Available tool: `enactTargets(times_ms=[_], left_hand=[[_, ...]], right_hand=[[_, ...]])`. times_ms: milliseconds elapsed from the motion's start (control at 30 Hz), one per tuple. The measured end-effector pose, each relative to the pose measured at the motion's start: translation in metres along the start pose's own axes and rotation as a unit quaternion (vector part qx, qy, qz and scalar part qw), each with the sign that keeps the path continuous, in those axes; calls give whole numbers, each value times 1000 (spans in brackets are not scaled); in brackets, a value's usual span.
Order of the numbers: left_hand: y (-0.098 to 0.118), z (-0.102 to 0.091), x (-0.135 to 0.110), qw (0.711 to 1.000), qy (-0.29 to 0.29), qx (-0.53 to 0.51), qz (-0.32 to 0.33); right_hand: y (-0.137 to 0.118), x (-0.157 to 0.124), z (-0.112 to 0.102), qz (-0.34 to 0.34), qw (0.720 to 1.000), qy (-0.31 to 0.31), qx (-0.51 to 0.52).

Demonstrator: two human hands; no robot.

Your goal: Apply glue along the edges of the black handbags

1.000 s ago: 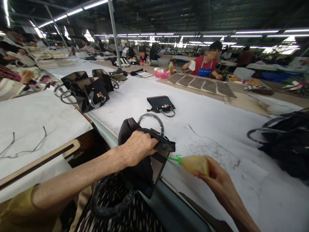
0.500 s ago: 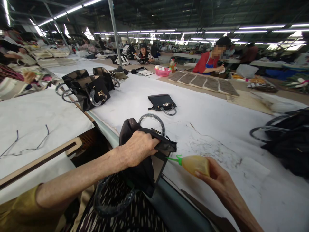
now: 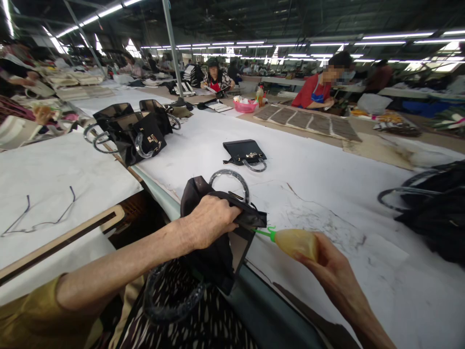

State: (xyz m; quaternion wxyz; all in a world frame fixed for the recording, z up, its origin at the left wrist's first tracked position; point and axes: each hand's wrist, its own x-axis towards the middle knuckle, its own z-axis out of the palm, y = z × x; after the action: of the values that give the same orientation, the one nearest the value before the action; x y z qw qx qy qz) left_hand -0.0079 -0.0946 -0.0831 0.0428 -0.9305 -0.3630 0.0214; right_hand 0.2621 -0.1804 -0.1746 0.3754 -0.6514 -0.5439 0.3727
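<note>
My left hand [image 3: 209, 220] is closed over the top edge of a dark brown handbag [image 3: 214, 252] that hangs over the table's front edge, one ring handle [image 3: 229, 175] standing up behind it. My right hand [image 3: 327, 264] grips a yellowish squeeze bottle [image 3: 295, 242] with a green nozzle. The nozzle tip touches the bag's upper edge, just under my left fingers. A second ring handle [image 3: 170, 305] dangles low by my lap.
A finished black handbag [image 3: 244, 151] lies further back on the white-covered table [image 3: 327, 184]. More black bags [image 3: 132, 131] stand at left and a dark pile [image 3: 436, 208] at right. Glue stains mark the cover. Other people work at tables behind. Spectacles [image 3: 39, 213] lie at left.
The bottle has lifted slightly and its nozzle has moved in closer under the bag's top edge. My left hand keeps its hold in the same place.
</note>
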Motion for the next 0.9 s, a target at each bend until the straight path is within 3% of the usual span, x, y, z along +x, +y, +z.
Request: enactTargets(times_ms=[900], left_hand=[[2, 7, -4, 1000, 13, -2, 14]], right_hand=[[-8, -11, 6, 35, 996, 3, 86]])
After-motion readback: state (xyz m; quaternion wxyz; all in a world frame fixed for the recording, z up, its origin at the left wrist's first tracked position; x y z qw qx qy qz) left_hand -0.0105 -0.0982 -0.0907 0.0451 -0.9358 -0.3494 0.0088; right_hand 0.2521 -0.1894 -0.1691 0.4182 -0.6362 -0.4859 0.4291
